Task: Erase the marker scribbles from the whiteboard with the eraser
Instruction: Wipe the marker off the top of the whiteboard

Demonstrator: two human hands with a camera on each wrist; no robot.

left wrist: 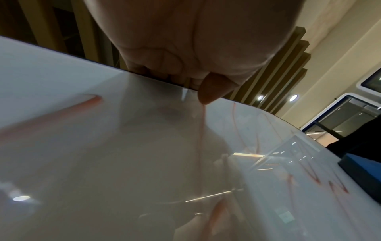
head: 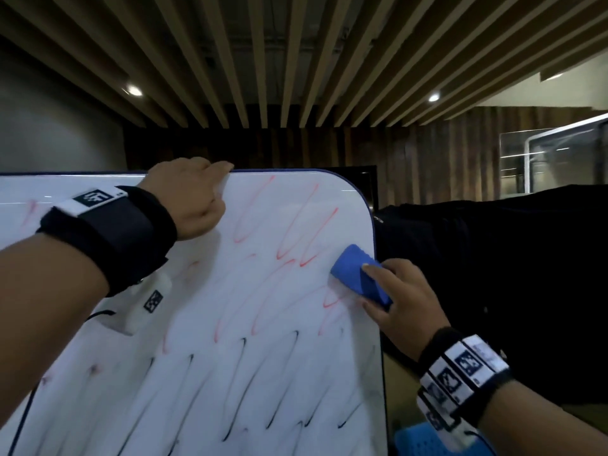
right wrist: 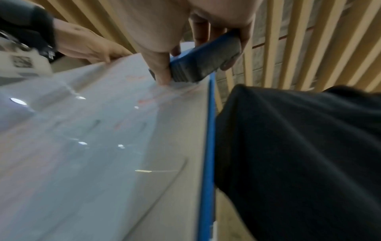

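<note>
The right hand [head: 403,299] grips the blue eraser [head: 357,274] with the thumb on one long side and the fingers curled over the other; the felt face lies flat against the whiteboard [head: 210,324], close to its blue right edge and below the rounded upper-right corner. The left hand [head: 189,199] is hooked over the top edge of the board, fingers curled behind it and the thumb [left wrist: 208,91] resting on the front face, which steadies the panel. The eraser's long axis runs diagonally, from upper left to lower right in the head view, and its leading end points away from the palm toward the upper left. The red scribbles [head: 296,238] lie directly beyond that end, up and to the left, and fainter red loops extend down and left across the middle of the board. The black scribbles [head: 250,399] occupy the lower band, below and left of the right hand and well apart from the eraser. The right hand is the nearer hand to all remaining marks and is the only one carrying the tool. The next stroke therefore appears to call for travel leftward and upward, across the red loops, with the pad kept flat. The right wrist view is blurred, so the contact pressure cannot be judged.
</note>
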